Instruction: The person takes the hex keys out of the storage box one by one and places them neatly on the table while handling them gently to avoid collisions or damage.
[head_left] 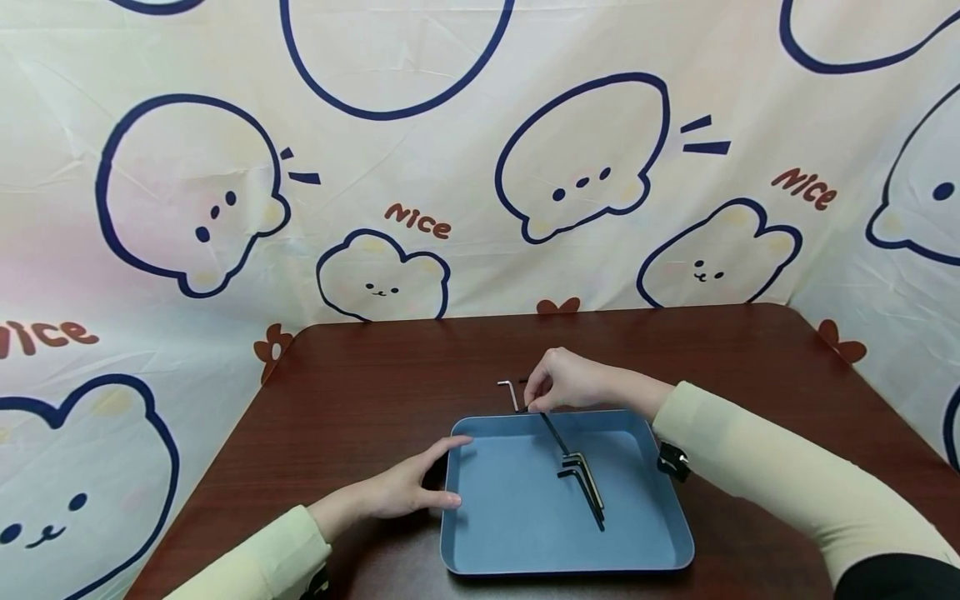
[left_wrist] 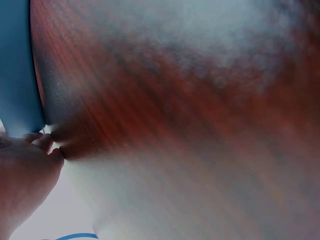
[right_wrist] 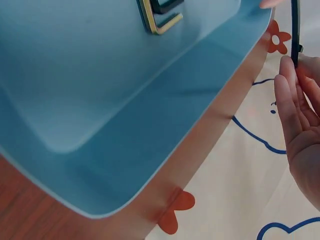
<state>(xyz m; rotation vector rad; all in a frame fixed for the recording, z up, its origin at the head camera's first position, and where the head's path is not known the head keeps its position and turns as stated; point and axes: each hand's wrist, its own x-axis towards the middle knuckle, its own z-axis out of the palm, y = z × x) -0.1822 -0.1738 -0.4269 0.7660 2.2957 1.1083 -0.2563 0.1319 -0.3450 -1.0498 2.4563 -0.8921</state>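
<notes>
My right hand (head_left: 567, 380) is over the far rim of the blue tray (head_left: 495, 533), pinching a black hex key (head_left: 553, 433) that slants down into the tray. In the right wrist view the right hand (right_wrist: 302, 115) holds the dark key (right_wrist: 295, 35) between thumb and fingertips. Several L-shaped keys, black (head_left: 588, 500) and brass-coloured (head_left: 585, 468), lie together right of the tray's middle. My left hand (head_left: 401, 485) rests at the tray's left edge, thumb and fingers spread; in the left wrist view the hand (left_wrist: 25, 172) is beside the tray wall (left_wrist: 20, 70).
A silver hex key (head_left: 511, 393) lies on the dark wooden table (head_left: 360, 392) behind the tray, with another small dark piece (head_left: 523, 381) next to my right hand. A patterned cloth (head_left: 465, 167) hangs behind the table and along its sides.
</notes>
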